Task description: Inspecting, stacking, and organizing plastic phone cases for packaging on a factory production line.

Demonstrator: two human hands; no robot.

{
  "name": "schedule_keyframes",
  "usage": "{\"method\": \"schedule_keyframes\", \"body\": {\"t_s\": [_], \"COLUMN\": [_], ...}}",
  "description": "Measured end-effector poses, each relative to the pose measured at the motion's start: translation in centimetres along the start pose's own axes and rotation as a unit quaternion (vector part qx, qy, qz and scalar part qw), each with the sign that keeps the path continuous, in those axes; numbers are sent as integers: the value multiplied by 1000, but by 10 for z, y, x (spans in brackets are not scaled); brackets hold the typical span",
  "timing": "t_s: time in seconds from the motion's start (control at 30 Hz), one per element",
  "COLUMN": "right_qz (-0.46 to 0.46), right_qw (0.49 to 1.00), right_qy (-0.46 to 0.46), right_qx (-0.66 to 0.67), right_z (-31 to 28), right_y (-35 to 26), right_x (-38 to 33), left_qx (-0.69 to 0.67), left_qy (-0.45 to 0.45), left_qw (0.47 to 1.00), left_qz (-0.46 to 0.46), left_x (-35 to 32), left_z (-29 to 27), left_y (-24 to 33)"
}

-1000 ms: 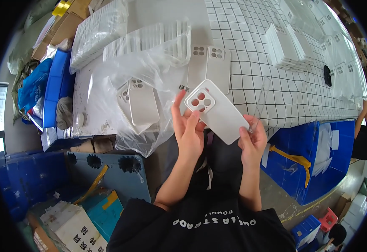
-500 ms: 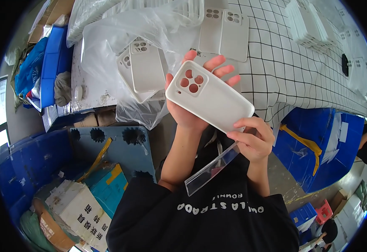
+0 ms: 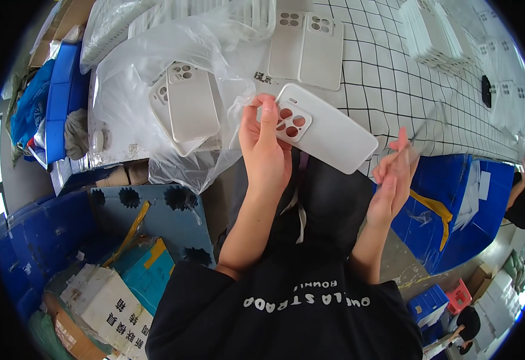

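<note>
A white phone case (image 3: 337, 132) with a camera cutout of several round holes is gripped at its camera end by my left hand (image 3: 268, 144), thumb and fingers closed on the edge. The case tilts down to the right, over my lap and the table edge. My right hand (image 3: 392, 183) is apart from the case, to its right. Its fingers are partly blurred and closed on a clear plastic strip (image 3: 433, 123), which is smeared by motion and barely visible against the checked cloth.
Two white cases (image 3: 193, 105) lie on a clear plastic bag (image 3: 124, 78) at left. Two more cases (image 3: 320, 51) rest on the checked tablecloth (image 3: 370, 78), with stacked cases (image 3: 424, 33) farther right. Blue bins (image 3: 454, 210) stand below the table edge; another person's arm (image 3: 519, 189) shows far right.
My right hand has left the case and moved right and up, swinging the clear strip over the cloth. My left hand has changed from supporting the case underneath to pinching its camera end.
</note>
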State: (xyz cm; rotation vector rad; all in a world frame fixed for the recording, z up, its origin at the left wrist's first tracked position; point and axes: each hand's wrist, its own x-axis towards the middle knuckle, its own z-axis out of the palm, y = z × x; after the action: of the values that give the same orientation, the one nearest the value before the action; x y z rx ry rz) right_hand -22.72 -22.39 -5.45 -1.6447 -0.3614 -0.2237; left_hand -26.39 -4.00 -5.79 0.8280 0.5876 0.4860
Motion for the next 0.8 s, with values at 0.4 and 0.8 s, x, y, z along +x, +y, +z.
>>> {"method": "schedule_keyframes", "body": {"t_s": [0.4, 0.8], "right_qz": [-127, -98], "right_qw": [966, 972], "right_qy": [-138, -136], "right_qx": [-178, -165], "right_z": [-2, 0], "right_y": [-1, 5], "right_x": [-1, -5], "left_qx": [-41, 22], "left_qy": [-32, -96], "left_qw": [996, 989], "left_qz": [73, 111], "left_x": [-11, -10], "left_z": [23, 12], "left_y": [1, -4]}}
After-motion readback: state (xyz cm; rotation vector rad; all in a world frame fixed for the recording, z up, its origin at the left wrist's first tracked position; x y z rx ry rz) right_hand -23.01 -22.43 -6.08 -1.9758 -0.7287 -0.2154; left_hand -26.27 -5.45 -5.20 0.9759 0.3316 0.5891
